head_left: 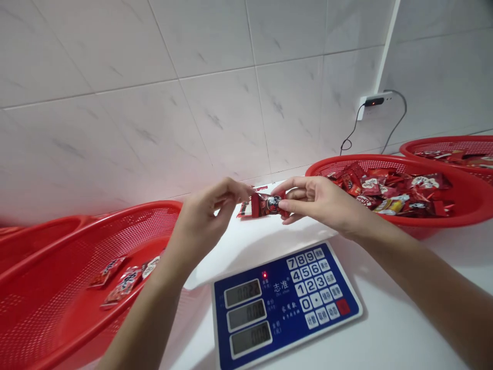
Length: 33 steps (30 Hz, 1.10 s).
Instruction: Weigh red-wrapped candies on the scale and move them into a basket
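A wrapped candy in a dark red and black wrapper is held over the white weighing pan of a digital scale. My right hand pinches its right end between thumb and fingers. At its left end are the curled fingertips of my left hand, closed together, their exact contact partly hidden. Just behind the candy, a red and white packet shows in part. The scale's blue panel has three displays and a keypad, and a small red light glows on it.
On the left stands a red perforated basket with a few packets. To the right, another red basket holds many wrapped candies, with a third basket behind it. A tiled wall with a plugged-in charger closes off the back.
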Motion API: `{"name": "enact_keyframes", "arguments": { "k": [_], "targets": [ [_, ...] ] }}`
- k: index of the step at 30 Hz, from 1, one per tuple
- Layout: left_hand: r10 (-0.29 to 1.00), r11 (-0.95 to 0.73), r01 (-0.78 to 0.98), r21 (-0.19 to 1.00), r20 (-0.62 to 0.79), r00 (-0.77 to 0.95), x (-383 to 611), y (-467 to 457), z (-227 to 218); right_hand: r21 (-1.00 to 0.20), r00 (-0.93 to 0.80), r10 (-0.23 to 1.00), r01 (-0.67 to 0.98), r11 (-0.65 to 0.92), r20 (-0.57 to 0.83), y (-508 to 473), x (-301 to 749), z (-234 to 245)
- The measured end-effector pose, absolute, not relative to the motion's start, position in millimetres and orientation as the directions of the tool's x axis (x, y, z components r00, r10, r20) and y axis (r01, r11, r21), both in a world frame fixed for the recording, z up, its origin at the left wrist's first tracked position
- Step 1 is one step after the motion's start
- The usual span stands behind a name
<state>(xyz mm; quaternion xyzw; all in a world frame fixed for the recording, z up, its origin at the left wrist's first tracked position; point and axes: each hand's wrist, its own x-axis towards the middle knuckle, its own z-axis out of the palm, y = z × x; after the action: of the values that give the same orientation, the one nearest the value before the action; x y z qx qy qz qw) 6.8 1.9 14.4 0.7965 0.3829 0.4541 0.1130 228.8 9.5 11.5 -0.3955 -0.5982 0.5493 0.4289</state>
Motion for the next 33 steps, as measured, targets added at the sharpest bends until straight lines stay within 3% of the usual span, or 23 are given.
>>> {"name": "enact_keyframes", "arguments": {
  "k": [2,4,6,8,13,33],
  "targets": [
    [0.810,-0.578,0.439,0.688,0.546,0.212,6.9,4.2,14.1,-0.995,-0.347,0.935,0.038,0.095,0.076,7.5,226.8,12.0],
    [0.879,-0.474,0.402,0.783,0.401,0.257,7.6,4.9,14.2,-0.992,-0.370,0.926,0.077,0.105,0.069,6.9,225.8,10.3],
    [0.901,-0.392,0.392,0.832,0.262,0.345,8.1,4.7,14.6,-0.984,-0.380,0.921,0.113,0.139,0.086,7.8,225.7,6.9],
    [0.903,-0.363,0.406,0.838,0.209,0.375,8.3,4.3,14.8,-0.972,-0.386,0.916,0.151,0.182,0.111,9.9,226.3,3.3],
    [0.899,-0.417,0.461,0.783,0.281,0.336,10.2,4.2,14.2,-0.949,-0.368,0.923,0.236,0.210,0.113,14.1,228.9,-0.2],
    [0.884,-0.452,0.447,0.772,0.321,0.339,9.5,4.3,18.0,-0.950,-0.388,0.915,0.231,0.209,0.107,13.0,228.4,1.6]
  ]
}}
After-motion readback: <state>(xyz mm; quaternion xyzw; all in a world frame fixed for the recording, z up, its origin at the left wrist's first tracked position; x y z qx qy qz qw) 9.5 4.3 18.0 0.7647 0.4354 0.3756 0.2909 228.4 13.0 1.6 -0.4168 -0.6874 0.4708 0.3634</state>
